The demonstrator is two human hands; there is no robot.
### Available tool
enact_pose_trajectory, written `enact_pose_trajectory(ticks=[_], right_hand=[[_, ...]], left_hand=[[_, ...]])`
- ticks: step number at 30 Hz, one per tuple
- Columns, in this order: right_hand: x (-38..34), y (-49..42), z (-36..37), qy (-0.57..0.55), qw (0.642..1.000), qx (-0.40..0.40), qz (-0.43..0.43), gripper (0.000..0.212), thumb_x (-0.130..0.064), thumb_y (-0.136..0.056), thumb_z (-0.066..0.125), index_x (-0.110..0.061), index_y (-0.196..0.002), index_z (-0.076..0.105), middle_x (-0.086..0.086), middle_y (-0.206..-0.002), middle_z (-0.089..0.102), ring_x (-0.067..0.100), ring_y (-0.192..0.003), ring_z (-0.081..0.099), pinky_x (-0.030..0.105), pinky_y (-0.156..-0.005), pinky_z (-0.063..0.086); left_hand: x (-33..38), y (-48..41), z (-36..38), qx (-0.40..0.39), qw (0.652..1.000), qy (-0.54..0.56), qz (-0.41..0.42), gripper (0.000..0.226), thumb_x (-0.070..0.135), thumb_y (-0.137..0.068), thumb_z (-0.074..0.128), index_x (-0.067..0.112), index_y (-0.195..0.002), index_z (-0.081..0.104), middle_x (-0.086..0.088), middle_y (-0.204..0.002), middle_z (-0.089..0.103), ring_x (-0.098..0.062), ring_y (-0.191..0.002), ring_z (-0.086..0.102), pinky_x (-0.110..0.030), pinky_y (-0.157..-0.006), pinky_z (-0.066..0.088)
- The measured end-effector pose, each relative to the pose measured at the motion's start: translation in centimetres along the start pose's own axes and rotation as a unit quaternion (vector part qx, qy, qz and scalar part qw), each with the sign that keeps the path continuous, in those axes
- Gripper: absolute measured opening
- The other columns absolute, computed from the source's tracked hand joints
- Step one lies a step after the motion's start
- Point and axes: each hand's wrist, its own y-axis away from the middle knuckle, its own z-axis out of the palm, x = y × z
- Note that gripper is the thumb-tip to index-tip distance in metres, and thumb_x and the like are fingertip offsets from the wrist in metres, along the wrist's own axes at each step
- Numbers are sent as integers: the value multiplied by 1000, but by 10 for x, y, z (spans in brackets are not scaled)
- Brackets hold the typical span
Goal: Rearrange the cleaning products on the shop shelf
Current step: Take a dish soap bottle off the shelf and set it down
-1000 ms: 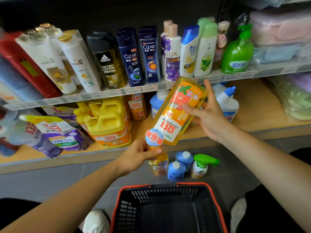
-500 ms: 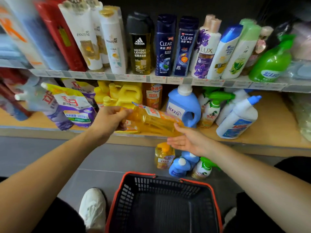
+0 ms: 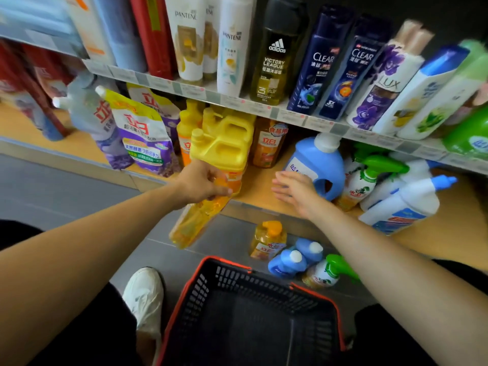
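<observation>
Orange bottle [image 3: 195, 223] hangs in left hand [image 3: 203, 184] grip (tilted); right hand [image 3: 295, 191] spread, empty.

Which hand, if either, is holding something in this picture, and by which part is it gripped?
The left hand grips the yellow dish-soap bottle at its upper end; the bottle hangs tilted. The right hand is open, holding nothing.
</observation>
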Motion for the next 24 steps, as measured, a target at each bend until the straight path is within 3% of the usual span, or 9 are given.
enact_pose_trajectory(ticks=[2, 4, 8, 11, 16, 20, 22, 24], right_hand=[[-7, -25, 6, 39, 999, 25, -27, 54, -36, -91, 71, -13, -136, 52, 11, -125, 66, 21, -98, 69, 33, -83, 57], [-15, -51, 14, 76, 995, 46, -44, 72, -43, -89, 72, -17, -148, 39, 7, -138, 58, 23, -115, 62, 41, -98, 53], [-17, -95, 26, 132, 985, 58, -95, 101, -39, -82, 79, -27, -158, 15, 3, -158, 37, 23, -142, 39, 44, -116, 34], [-11, -123, 31, 121, 981, 58, -142, 113, -28, -74, 87, -27, -158, 12, 2, -154, 39, 20, -140, 39, 40, -116, 35], [-2, -155, 28, 85, 978, 58, -182, 119, -19, -69, 90, -25, -157, 10, 3, -150, 43, 19, -136, 43, 45, -114, 39], [3, -167, 16, 89, 976, 45, -195, 114, -28, -66, 91, -29, -155, 20, 3, -144, 50, 18, -128, 52, 34, -102, 50], [3, -166, 8, 111, 973, 61, -193, 98, -38, -63, 92, -25, -145, 41, 0, -121, 61, 14, -105, 62, 14, -78, 53], [4, -162, -1, 138, 965, 81, -209, 84, -52, -54, 91, -23, -124, 55, -11, -102, 60, 10, -94, 61, 12, -67, 48]], left_hand=[[-13, -6, 2, -21, 999, -40, -5, 32, 26, -76, 88, 7, -98, 75, -16, -93, 75, -31, -85, 73, -47, -78, 63], [-24, -10, 7, -40, 996, -83, -2, 32, 30, -77, 88, 10, -98, 74, -9, -85, 74, -24, -77, 72, -39, -73, 62], [-45, -13, 23, -97, 979, -176, 15, 46, 32, -84, 82, 16, -124, 66, -7, -104, 68, -25, -95, 65, -38, -88, 55], [-56, -17, 38, -134, 972, -195, 21, 60, 30, -85, 81, 18, -139, 57, -5, -114, 65, -23, -102, 62, -35, -93, 52], [-69, -20, 55, -202, 957, -209, 20, 75, 29, -80, 85, 20, -145, 48, -3, -123, 59, -21, -108, 59, -31, -92, 50], [-72, -22, 56, -204, 953, -222, 1, 67, 31, -81, 84, 22, -140, 54, -3, -120, 62, -22, -107, 61, -33, -92, 52], [-72, -23, 56, -204, 954, -221, -4, 63, 35, -83, 82, 24, -139, 55, 0, -116, 62, -20, -105, 61, -32, -91, 52], [-71, -23, 57, -204, 954, -220, -8, 62, 39, -85, 80, 25, -139, 54, -1, -119, 62, -19, -106, 61, -33, -92, 53]])
